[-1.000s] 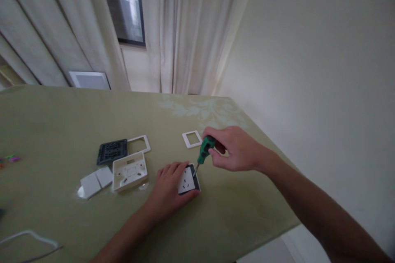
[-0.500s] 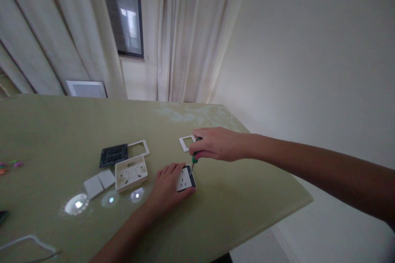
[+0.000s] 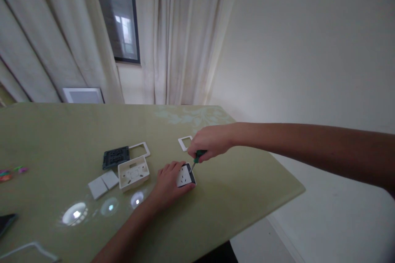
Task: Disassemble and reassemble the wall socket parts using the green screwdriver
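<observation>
A white socket [image 3: 184, 176] is held flat near the right front of the green table [image 3: 55, 131] by the left hand [image 3: 169, 181], whose fingers are spread over its left side and pressed down on it. A screwdriver [image 3: 195, 160] with a green handle is gripped in the right hand [image 3: 207, 143], the fingers curled tightly round the handle so that most of it is hidden. The thin shaft is slanted down to the socket's upper right edge, where the white face meets the dark body beneath.

The step appears to be prying or loosening at that edge. It is likely best done with the tip seated firmly in the seam before force is applied, the socket pinned hard so that it cannot skid, and the left fingers kept out of the blade's line in case of a slip. Small, steady leverage is probably safer than a sharp twist.

Counted on the table: one socket, one screwdriver, two white frames, a smaller one [image 3: 185, 143] just behind the right hand and a larger one [image 3: 139, 150] further left, one dark plate [image 3: 116, 157] touching that larger frame, one white box [image 3: 133, 172], and two white rocker covers [image 3: 103, 183] lying side by side.
</observation>
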A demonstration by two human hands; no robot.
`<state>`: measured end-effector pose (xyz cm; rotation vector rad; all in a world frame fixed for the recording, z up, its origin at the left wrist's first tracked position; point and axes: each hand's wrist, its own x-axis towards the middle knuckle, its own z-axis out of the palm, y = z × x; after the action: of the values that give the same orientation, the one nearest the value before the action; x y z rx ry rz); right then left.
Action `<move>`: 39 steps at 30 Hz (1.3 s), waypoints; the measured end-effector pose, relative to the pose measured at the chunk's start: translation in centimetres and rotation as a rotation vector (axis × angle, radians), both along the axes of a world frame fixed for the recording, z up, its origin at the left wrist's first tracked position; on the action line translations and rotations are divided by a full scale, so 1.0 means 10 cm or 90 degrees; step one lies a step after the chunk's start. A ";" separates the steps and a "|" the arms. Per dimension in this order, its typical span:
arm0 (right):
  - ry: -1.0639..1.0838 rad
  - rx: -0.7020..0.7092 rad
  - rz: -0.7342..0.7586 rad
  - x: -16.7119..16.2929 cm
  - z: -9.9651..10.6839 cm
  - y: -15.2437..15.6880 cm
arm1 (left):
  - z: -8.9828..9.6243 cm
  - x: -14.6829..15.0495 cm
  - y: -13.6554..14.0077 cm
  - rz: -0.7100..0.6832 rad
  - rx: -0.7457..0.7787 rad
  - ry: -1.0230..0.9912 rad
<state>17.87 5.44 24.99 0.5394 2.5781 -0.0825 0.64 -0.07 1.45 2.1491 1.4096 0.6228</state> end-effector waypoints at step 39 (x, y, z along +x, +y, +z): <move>0.457 -0.079 -0.306 -0.20 -0.52 -0.08 | 0.04 -0.08 -0.03 -0.055 -0.004 -0.027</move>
<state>15.84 4.63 19.84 1.2561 3.0083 -0.7086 -0.11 -0.39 1.81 2.1663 1.2884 0.6261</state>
